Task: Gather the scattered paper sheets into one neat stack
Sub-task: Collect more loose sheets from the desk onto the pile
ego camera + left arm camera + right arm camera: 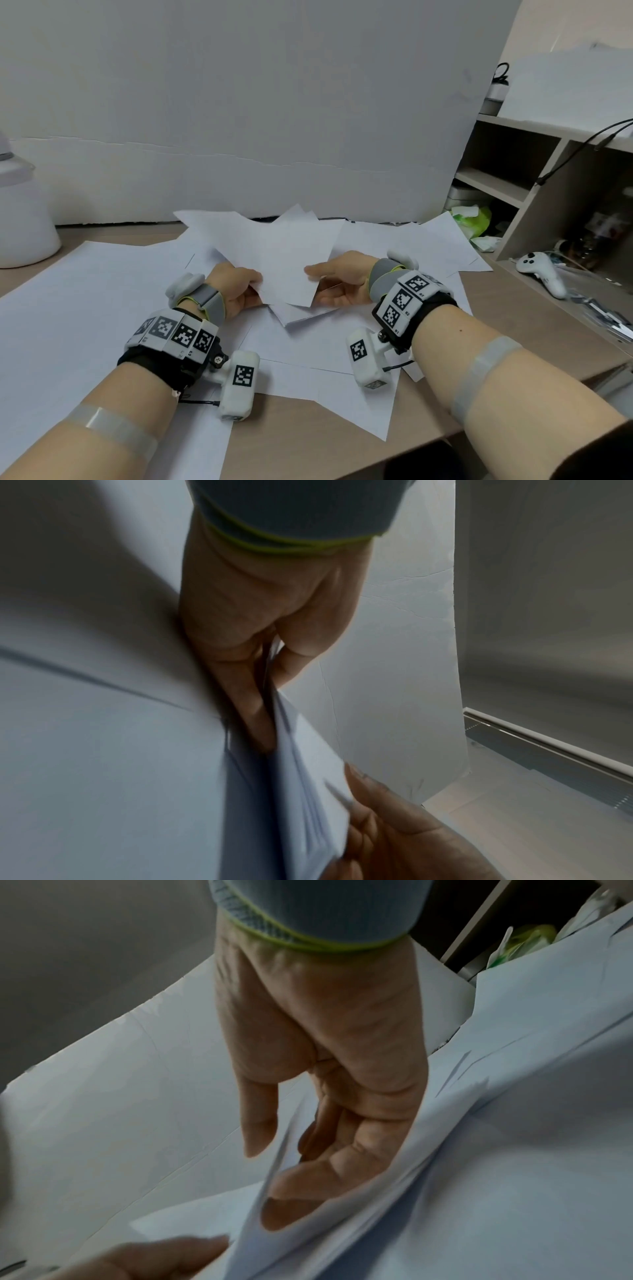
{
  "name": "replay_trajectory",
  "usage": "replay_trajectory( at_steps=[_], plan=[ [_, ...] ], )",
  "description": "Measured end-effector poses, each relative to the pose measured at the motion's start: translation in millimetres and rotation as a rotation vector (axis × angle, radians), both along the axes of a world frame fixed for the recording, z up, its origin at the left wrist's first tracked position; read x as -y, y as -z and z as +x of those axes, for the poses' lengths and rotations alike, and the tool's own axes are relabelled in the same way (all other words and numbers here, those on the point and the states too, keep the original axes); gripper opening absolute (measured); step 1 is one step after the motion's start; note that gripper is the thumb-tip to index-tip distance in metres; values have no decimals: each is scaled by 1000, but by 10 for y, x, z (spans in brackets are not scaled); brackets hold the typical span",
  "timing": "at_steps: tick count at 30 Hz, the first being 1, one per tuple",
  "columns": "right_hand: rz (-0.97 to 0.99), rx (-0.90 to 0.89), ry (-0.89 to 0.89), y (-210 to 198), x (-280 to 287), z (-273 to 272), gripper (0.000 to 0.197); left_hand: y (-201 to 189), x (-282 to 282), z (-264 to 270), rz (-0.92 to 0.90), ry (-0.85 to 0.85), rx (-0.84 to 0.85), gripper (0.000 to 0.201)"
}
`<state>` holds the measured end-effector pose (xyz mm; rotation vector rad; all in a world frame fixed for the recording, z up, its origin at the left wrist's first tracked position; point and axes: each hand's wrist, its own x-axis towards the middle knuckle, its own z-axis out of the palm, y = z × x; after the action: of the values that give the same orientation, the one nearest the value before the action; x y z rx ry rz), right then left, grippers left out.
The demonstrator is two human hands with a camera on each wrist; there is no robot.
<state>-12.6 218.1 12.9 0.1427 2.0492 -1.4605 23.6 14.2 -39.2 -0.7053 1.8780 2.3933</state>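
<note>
A bundle of white paper sheets (284, 260) is lifted slightly above the desk's middle, tilted, between both hands. My left hand (255, 287) pinches its left edge between thumb and curled fingers; the left wrist view shows that hand (270, 653) closed on the bundle (308, 777). My right hand (317, 284) holds the right edge, thumb on top and fingers underneath. From the right wrist, the thumb (257, 1123) lies above a sheet's edge and the fingers (342, 1153) sit among the sheets (479, 1177). More loose sheets (102, 291) lie spread flat under and around the hands.
A white board (239, 120) stands upright behind the papers. A white container (20, 212) stands at the far left. To the right are a shelf unit (513, 178), a green-and-white bag (472, 219) and a white controller (541, 274). Bare desk (308, 442) shows at the near edge.
</note>
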Motion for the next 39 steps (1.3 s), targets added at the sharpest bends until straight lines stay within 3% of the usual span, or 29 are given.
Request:
replay_trajectory(
  at_steps=[4,7,12,16,23,31,35,39],
  plan=[
    [124,-90,183,-106,-356,-102,26,-22,19,-25,-26,-66,-32,32],
    [306,-165,285,-147,-627,-175,32,-44,24,-44,-55,-97,-71,36],
    [762,-238,169,-145,-804,-161,51,-56,10,-52,-45,-122,-108,28],
    [941,-240,82,-126,-776,-146,56,-63,39,-72,-42,-228,-93,28],
    [989,-194,56,-118,-843,-57,54,-81,60,-126,-42,-312,-56,28],
    [925,-308,-86,-98,-441,13,53,-96,-19,-21,-29,-266,-97,25],
    [709,-316,39,-210,-577,-75,46,-87,-19,-37,-33,-251,-93,22],
    [829,-285,43,-103,-800,-73,51,-44,-14,-65,-24,-245,-105,28]
  ],
)
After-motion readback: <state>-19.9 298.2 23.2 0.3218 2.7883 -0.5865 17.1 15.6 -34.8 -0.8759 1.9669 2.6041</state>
